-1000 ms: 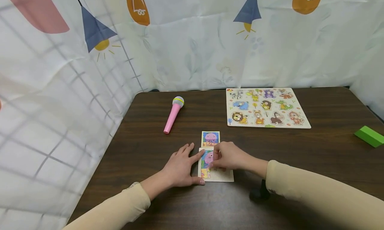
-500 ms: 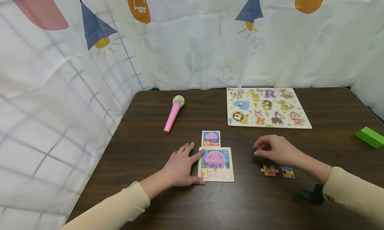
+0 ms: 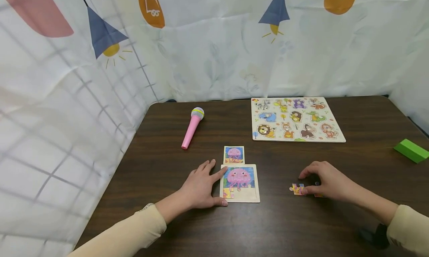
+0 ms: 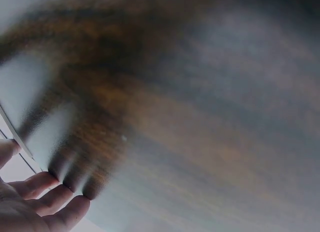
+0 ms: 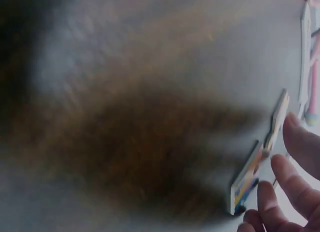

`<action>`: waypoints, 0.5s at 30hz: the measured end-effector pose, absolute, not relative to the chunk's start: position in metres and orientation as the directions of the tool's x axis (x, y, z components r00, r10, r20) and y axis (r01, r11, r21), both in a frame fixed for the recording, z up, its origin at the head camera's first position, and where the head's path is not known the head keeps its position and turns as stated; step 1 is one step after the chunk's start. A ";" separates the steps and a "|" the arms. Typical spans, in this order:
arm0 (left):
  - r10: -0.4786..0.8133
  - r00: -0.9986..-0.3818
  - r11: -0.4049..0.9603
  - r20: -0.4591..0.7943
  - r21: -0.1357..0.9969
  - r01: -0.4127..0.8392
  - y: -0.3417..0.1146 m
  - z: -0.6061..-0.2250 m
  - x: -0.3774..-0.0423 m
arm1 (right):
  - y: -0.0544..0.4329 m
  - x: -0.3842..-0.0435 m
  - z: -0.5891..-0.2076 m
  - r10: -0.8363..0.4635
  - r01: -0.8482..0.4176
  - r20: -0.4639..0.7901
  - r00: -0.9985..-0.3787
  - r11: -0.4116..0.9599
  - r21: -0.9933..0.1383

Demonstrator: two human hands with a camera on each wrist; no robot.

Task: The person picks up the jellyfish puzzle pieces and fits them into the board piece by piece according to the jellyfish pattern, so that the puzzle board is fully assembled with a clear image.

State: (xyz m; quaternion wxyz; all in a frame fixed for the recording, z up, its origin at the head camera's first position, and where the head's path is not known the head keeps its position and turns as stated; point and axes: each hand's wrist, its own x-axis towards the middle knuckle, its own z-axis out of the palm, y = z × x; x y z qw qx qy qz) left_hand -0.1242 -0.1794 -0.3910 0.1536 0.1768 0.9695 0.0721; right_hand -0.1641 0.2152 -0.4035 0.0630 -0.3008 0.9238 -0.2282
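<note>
Head view: pink jellyfish puzzle [image 3: 238, 175], part-filled.
Left hand [image 3: 200, 185] spread at its left edge; right hand [image 3: 330, 181] unclenched over pieces [image 3: 297, 189] rightward.

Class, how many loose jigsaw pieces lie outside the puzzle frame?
2: one piece just left of the right hand in the head view, the other piece partly covered by that hand there. More could be hidden beneath it.

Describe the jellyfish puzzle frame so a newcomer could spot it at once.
On the dark brown table, the left grip rests nearer than the pink microphone. The puzzle frame lies at that grip's right, just nearer than the picture card. Both show a pink jellyfish, but the frame is larger, with a bare gap at lower right.
</note>
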 end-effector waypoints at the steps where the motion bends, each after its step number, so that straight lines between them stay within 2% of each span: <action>1: 0.364 -0.891 0.927 -0.272 0.194 0.320 -0.179 -0.391 -0.124 | 0.214 -0.163 -0.406 -0.587 -0.539 0.040 -0.809 0.713 -0.449; 5: 0.360 -0.892 0.929 -0.273 0.198 0.314 -0.180 -0.391 -0.125 | 0.211 -0.160 -0.410 -0.580 -0.554 0.080 -0.811 0.718 -0.421; 10: 0.363 -0.891 0.927 -0.274 0.205 0.315 -0.180 -0.392 -0.125 | 0.208 -0.155 -0.409 -0.546 -0.522 0.072 -0.835 0.744 -0.416; 15: 0.369 -0.890 0.924 -0.266 0.208 0.321 -0.180 -0.392 -0.126 | 0.204 -0.153 -0.406 -0.561 -0.544 0.099 -0.822 0.722 -0.427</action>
